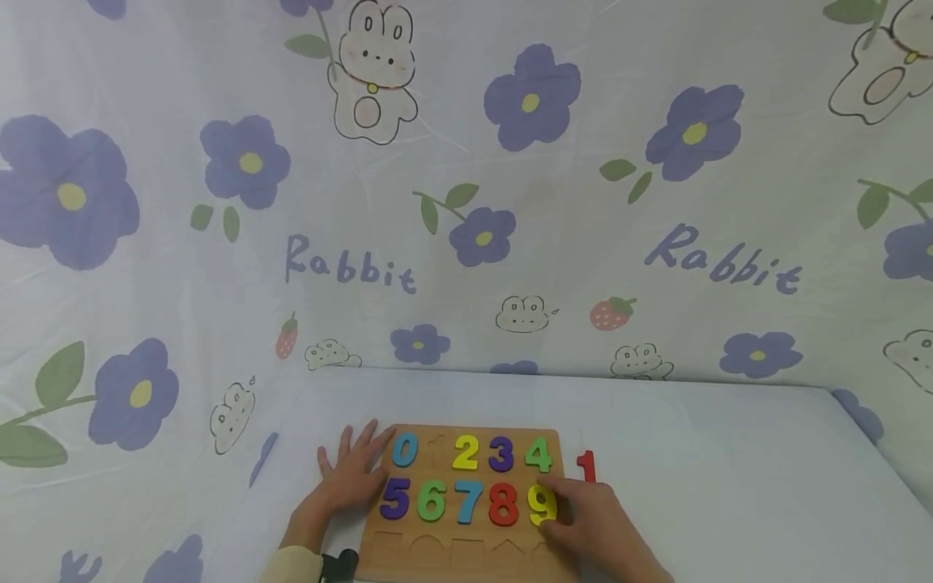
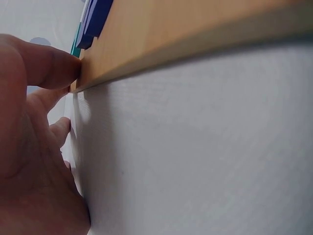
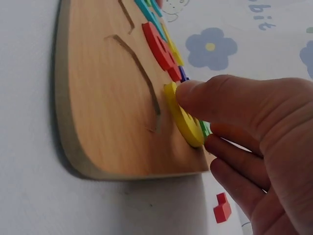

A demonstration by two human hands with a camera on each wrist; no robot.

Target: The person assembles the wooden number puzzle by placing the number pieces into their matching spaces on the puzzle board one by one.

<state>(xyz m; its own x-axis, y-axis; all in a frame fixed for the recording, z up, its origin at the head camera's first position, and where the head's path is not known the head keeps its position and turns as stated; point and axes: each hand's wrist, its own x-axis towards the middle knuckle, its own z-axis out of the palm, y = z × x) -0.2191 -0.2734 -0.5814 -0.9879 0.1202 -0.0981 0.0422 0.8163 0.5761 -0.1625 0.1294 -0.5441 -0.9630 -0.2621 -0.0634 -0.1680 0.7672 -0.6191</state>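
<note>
A wooden number puzzle board (image 1: 408,568) lies on the white table, with coloured digits in two rows above a row of shaped recesses. My right hand (image 1: 594,518) pinches the yellow number 9 (image 3: 188,129) at the right end of the lower row, thumb at its bottom and index finger at its top. With fingers spread, my left hand (image 1: 351,478) rests at the board's left edge, its thumb touching the side near the purple number 5 (image 2: 98,19). A red number 1 (image 1: 587,465) is off the board, just beyond its right edge, partly hidden by my right hand.
Between the blue 0 (image 1: 398,448) and the yellow 2 (image 1: 466,453) is a bare 1-shaped recess (image 1: 437,447). The white tabletop (image 1: 736,478) stretches to the right. A flower-and-rabbit cloth (image 1: 583,243) hangs behind the table.
</note>
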